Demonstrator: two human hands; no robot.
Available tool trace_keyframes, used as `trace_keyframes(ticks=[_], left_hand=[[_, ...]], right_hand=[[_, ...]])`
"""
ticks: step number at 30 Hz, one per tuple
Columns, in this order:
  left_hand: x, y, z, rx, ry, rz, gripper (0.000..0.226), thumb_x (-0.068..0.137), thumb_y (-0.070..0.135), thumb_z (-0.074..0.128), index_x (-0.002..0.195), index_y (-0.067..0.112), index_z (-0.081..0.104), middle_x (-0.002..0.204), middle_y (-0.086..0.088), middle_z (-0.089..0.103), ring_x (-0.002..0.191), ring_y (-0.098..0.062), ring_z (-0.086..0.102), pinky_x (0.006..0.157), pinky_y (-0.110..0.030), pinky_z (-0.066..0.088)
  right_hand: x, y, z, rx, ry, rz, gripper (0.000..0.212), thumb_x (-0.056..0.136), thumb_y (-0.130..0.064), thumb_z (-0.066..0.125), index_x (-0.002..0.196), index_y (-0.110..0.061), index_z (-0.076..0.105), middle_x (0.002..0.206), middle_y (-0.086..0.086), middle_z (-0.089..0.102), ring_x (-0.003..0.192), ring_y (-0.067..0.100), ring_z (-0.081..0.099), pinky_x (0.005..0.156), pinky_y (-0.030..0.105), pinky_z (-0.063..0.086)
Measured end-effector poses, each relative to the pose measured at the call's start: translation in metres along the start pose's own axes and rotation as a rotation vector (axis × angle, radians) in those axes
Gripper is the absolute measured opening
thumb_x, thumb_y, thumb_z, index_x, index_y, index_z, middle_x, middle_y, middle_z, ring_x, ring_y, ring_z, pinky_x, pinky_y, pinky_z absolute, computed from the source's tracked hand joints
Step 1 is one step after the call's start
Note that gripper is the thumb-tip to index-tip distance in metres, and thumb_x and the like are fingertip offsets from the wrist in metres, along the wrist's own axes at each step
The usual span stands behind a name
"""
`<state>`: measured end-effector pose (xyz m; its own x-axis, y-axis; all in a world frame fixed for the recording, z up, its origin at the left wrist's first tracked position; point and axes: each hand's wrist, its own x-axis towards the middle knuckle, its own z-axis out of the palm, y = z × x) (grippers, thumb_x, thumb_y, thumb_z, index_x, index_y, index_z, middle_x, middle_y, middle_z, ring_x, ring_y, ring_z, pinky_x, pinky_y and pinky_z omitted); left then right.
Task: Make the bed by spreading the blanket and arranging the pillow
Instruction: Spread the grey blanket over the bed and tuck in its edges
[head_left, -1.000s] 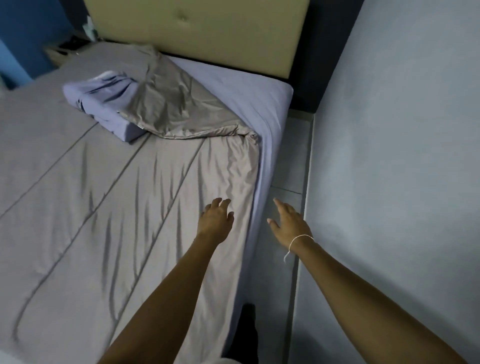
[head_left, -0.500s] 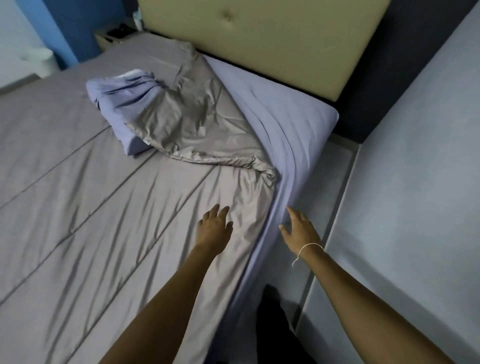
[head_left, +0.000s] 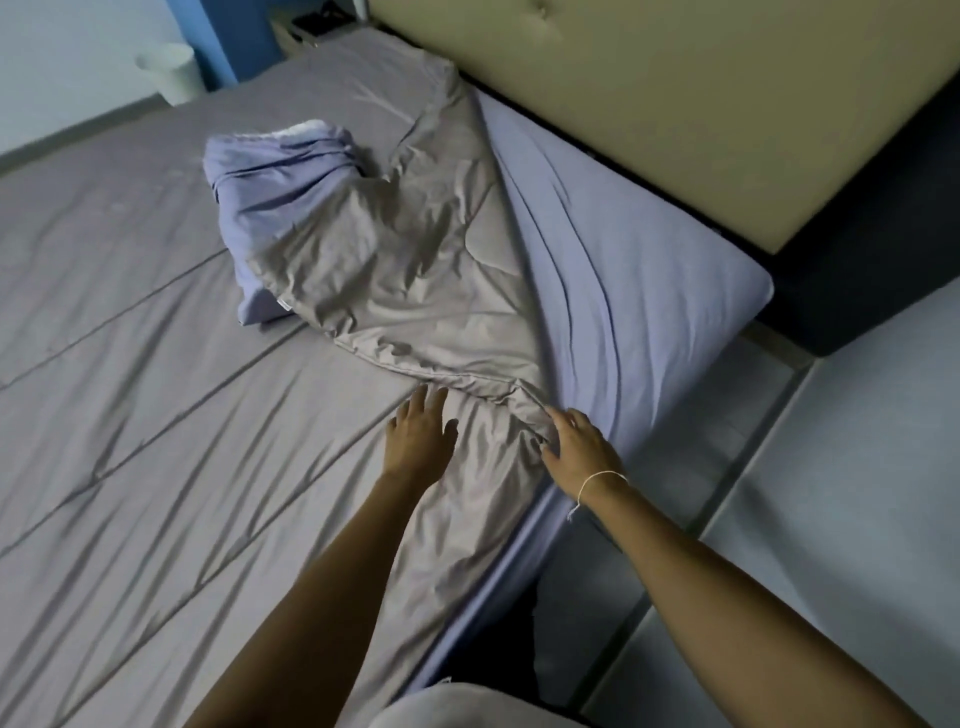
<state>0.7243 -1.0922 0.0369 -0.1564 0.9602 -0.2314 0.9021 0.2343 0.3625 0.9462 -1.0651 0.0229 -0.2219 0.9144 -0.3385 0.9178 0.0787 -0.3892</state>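
Observation:
A grey blanket (head_left: 156, 441) covers most of the bed, with its top right corner (head_left: 415, 270) folded back over itself. A lavender pillow (head_left: 275, 208) lies partly under that fold. Bare lavender sheet (head_left: 623, 291) shows beside the headboard. My left hand (head_left: 418, 441) lies with straight fingers on the blanket just below the folded edge. My right hand (head_left: 576, 447) reaches the folded corner at the bed's right side, fingers spread and touching the cloth; I see no clear grip.
A beige padded headboard (head_left: 675, 104) stands at the top right. A pale wall (head_left: 857, 467) runs close along the bed's right side, leaving a narrow tiled strip (head_left: 649, 545). A white bin (head_left: 171, 73) stands at the far left by a blue wall.
Both hands moved forward toward the folded blanket corner. My right hand came from over the floor gap onto the bed edge, and the view swung closer to the head of the bed.

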Motion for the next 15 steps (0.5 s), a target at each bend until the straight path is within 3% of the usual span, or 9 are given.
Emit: trace_keyframes(ticks=[7,15], left_hand=[[0.084,0.024,0.015,-0.113,0.05,-0.147,0.059,0.095,0.033,0.049,0.147,0.018,0.028,0.156,-0.013,0.021,0.14,-0.035,0.024,0.11,-0.049,0.029],[0.16,0.045,0.02,-0.166,0.093,-0.426,0.067,0.096,0.044,0.043,0.151,0.02,0.013,0.159,-0.014,0.007,0.145,-0.036,0.007,0.112,-0.052,0.022]], right_hand=[[0.092,0.04,-0.053,-0.15,-0.078,-0.056,0.057,0.095,-0.033,0.047,0.147,-0.026,0.024,0.155,0.005,0.025,0.134,0.03,0.038,0.103,0.044,0.041],[0.208,0.056,-0.089,-0.215,-0.203,-0.177,0.06,0.095,-0.034,0.048,0.149,-0.026,0.022,0.156,0.004,0.024,0.137,0.028,0.034,0.106,0.043,0.04]])
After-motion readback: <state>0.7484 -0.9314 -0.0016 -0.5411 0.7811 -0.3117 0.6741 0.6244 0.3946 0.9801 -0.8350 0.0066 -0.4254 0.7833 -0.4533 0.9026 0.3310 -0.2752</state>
